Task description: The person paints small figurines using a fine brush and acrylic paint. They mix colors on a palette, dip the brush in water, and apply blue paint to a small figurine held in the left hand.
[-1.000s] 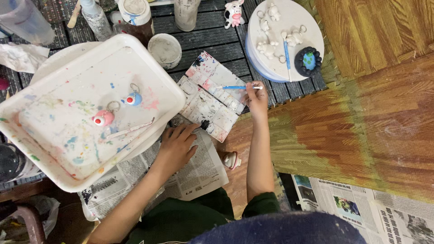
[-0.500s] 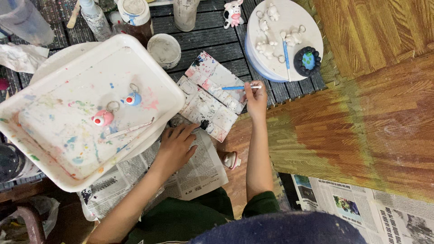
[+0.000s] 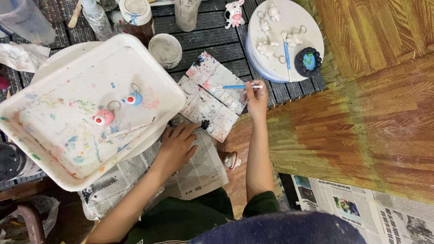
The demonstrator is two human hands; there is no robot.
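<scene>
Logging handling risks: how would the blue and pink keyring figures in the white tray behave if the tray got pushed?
The blue figure and pink figure look small and rounded, so probably light and apt to slide or roll. The tray rim would likely contain them.

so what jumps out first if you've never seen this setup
The big white paint-splattered tray on the left, with a pink figurine and a blue figurine lying in it. At centre the right hand holds a blue-handled brush over a stained paint palette, while the left hand rests flat on newspaper. Top right, a round white board carries unpainted white figurines.
</scene>
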